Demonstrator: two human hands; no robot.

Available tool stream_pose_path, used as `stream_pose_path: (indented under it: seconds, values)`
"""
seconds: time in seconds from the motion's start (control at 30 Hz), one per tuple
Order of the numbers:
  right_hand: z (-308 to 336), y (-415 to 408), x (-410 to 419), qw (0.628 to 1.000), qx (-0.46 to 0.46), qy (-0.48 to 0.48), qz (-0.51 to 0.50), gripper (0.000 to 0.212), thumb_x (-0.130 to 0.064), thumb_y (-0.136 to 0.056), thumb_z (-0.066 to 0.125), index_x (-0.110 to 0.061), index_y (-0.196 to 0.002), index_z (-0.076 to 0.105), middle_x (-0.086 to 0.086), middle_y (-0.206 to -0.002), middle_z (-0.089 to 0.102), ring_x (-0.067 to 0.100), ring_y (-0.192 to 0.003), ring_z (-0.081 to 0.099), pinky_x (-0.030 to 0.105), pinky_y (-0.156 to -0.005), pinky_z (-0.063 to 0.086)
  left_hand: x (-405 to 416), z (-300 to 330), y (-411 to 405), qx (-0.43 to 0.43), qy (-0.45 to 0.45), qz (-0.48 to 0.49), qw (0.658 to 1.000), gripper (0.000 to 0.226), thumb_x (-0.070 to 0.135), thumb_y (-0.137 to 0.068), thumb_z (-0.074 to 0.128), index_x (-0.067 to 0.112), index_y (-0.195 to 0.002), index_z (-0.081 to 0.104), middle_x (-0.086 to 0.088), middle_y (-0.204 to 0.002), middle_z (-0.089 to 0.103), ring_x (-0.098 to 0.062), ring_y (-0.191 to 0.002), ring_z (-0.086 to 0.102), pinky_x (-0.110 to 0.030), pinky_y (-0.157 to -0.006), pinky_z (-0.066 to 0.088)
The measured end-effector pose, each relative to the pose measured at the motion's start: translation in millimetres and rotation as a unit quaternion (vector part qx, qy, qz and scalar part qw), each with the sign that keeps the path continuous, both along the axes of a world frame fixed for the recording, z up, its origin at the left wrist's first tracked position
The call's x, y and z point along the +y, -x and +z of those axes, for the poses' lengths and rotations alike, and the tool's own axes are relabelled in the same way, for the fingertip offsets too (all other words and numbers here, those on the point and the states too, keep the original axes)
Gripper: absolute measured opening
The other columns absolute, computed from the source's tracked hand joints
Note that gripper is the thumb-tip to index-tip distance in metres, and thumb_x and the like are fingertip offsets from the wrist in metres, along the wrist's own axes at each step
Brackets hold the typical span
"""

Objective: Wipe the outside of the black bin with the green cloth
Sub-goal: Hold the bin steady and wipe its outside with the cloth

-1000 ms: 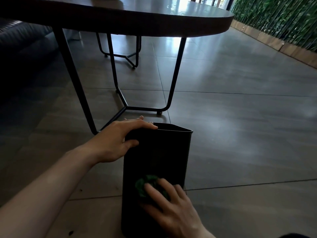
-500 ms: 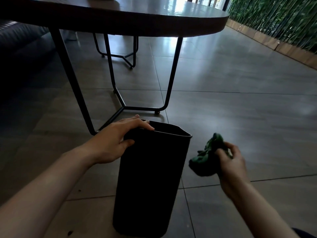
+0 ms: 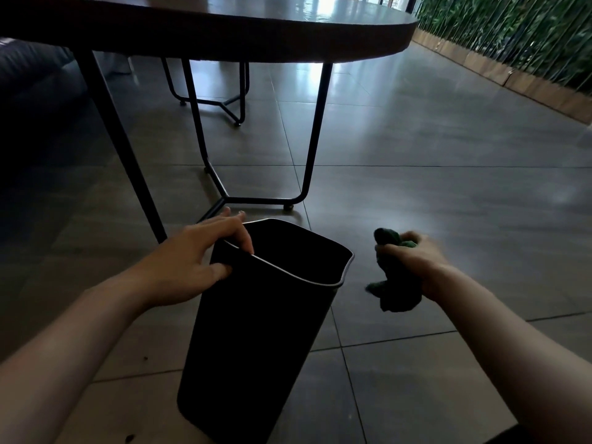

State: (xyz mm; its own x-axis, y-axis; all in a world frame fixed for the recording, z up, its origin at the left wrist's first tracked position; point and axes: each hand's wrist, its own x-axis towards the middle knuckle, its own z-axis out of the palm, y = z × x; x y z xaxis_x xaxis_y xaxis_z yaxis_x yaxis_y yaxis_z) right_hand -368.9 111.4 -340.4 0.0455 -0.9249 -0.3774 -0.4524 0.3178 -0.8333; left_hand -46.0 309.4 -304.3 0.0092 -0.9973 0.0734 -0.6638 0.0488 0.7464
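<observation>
Nearest me stands the black bin on the tiled floor, leaning a little toward my left, its open mouth turned up and its near wall in deep shadow. My left hand grips its rim at the left corner: the fingers are hooked over the edge into the mouth and the thumb is pressed on the outer wall below, so the bin is pinched between them and steadied.

Off to the right, clear of the bin and not touching it, my right hand is closed in a loose fist around the green cloth. The cloth is bunched, one end poking up above my knuckles and the rest hanging in a wad below my palm.

I judge that I am between strokes, the cloth lifted off. The next move calls for bringing the wad in against an outer face, most likely the right wall nearest that hand, and pressing flat enough that the cloth, not my fingers, meets the plastic. My left hand must hold firm or the light bin will slide or tip.

Beyond the bin stand the thin black legs of the table, and farther right runs a green plant wall.
</observation>
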Motion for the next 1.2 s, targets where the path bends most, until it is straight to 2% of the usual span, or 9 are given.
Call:
stream_pose_path:
  seconds: [0.1,0.23,0.37,0.5,0.67,0.8,0.87,1.0,1.2]
  values:
    - [-5,-13,-3,1.000,0.020,0.003,0.012,0.048,-0.016,-0.084,0.087,-0.012,-0.125,0.064,0.020,-0.107,0.072,0.038,-0.095,0.074,0.052,-0.087,0.063,7,4,-8,-0.012,0.003,0.032,0.999,0.047,-0.008,-0.076,0.068,0.037,-0.089,0.063,0.013,-0.154,0.042,0.013,-0.143,0.024,-0.024,-0.111,0.030]
    - [-8,-28,6,0.997,-0.030,-0.040,0.065,0.023,-0.018,-0.087,0.085,-0.013,-0.103,0.069,0.012,-0.084,0.072,0.019,-0.055,0.073,0.027,-0.046,0.057,16,10,-16,-0.028,0.012,0.101,0.994,0.047,-0.013,-0.068,0.062,0.034,-0.072,0.060,0.007,-0.152,0.046,0.002,-0.142,0.035,-0.026,-0.101,0.040]
    - [-5,-45,16,0.989,-0.045,-0.062,0.123,0.032,-0.031,-0.084,0.088,-0.012,-0.104,0.072,0.016,-0.096,0.076,0.026,-0.076,0.077,0.036,-0.061,0.066,23,13,-21,-0.039,-0.009,0.159,0.986,0.042,-0.015,-0.069,0.057,0.026,-0.071,0.060,-0.008,-0.146,0.053,-0.010,-0.141,0.042,-0.035,-0.094,0.049]
    - [-2,-56,24,0.979,-0.045,-0.112,0.162,0.041,-0.027,-0.080,0.091,-0.004,-0.109,0.074,0.020,-0.102,0.079,0.036,-0.094,0.078,0.048,-0.079,0.066,31,7,-35,-0.028,-0.097,0.227,0.969,0.056,-0.005,-0.082,0.052,0.042,-0.112,0.060,-0.010,-0.115,0.068,-0.027,-0.100,0.066,-0.044,-0.079,0.058]
    - [-6,-58,32,0.964,-0.007,-0.163,0.211,0.023,-0.004,-0.085,0.083,0.002,-0.105,0.076,0.022,-0.092,0.079,0.029,-0.071,0.077,0.035,-0.061,0.064,34,0,-44,0.106,-0.175,0.310,0.929,0.080,0.001,-0.088,0.055,0.047,-0.148,0.028,-0.004,-0.118,0.064,-0.029,-0.099,0.066,-0.042,-0.069,0.060]
    - [-10,-48,42,0.969,0.028,-0.138,0.204,0.013,0.003,-0.085,0.078,0.003,-0.098,0.077,0.021,-0.082,0.077,0.029,-0.065,0.074,0.035,-0.060,0.062,24,-3,-35,0.149,-0.154,0.332,0.919,0.045,-0.003,-0.089,0.047,0.027,-0.113,0.070,-0.010,-0.101,0.074,-0.030,-0.082,0.070,-0.034,-0.058,0.055]
    - [-10,-39,48,0.976,0.023,-0.118,0.184,0.008,0.006,-0.086,0.076,0.002,-0.093,0.078,0.019,-0.075,0.076,0.026,-0.059,0.072,0.032,-0.055,0.059,18,-5,-24,0.194,-0.128,0.348,0.908,0.041,-0.003,-0.093,0.042,0.022,-0.098,0.075,-0.007,-0.085,0.073,-0.024,-0.070,0.065,-0.027,-0.054,0.047]
    - [-5,-16,58,0.983,0.023,-0.088,0.157,0.011,0.007,-0.087,0.072,0.000,-0.093,0.078,0.027,-0.084,0.077,0.030,-0.063,0.073,0.032,-0.053,0.060,7,-8,2,0.255,-0.128,0.344,0.895,0.032,0.028,-0.106,0.040,0.016,-0.101,0.069,-0.003,-0.093,0.068,-0.020,-0.081,0.063,-0.029,-0.064,0.044]
    - [-5,9,70,0.989,0.057,-0.023,0.133,0.010,-0.006,-0.087,0.077,-0.014,-0.090,0.080,0.018,-0.080,0.079,0.038,-0.079,0.077,0.045,-0.069,0.064,-2,-29,28,0.170,-0.168,0.295,0.925,0.042,0.021,-0.105,0.044,0.017,-0.146,0.040,-0.009,-0.134,0.057,-0.026,-0.122,0.055,-0.039,-0.102,0.044]
